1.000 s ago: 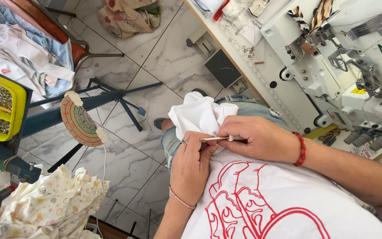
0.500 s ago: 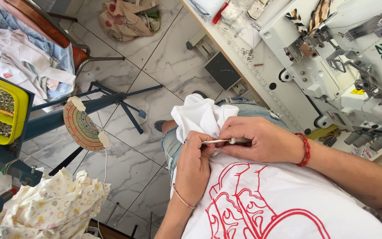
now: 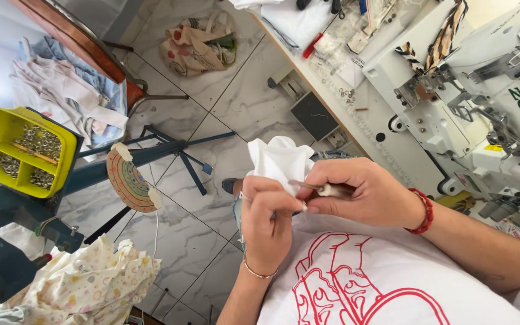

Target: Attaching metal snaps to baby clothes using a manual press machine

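Head view: left hand point(image 3: 266, 225) with fingers pinched on bunched white cloth point(image 3: 281, 159) over the lap, right hand point(image 3: 365, 192) with fingers clamped on a slim metal snipping tool point(image 3: 323, 188) touching that cloth, white industrial sewing machine point(image 3: 482, 84) on the worktop point(image 3: 362, 102) just beyond, yellow plastic tray of small metal parts point(image 3: 22, 150) well apart at left.

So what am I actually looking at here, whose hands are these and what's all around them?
This is one view from a camera worn on the person's head, looking down at their lap. The left hand pinches a bunched piece of white fabric. The right hand, with a red bracelet, has a grip on a thin pointed tool worked into the fabric. A white industrial sewing machine stands on the table at right. On the left are a yellow tray of small metal parts and patterned cloth.
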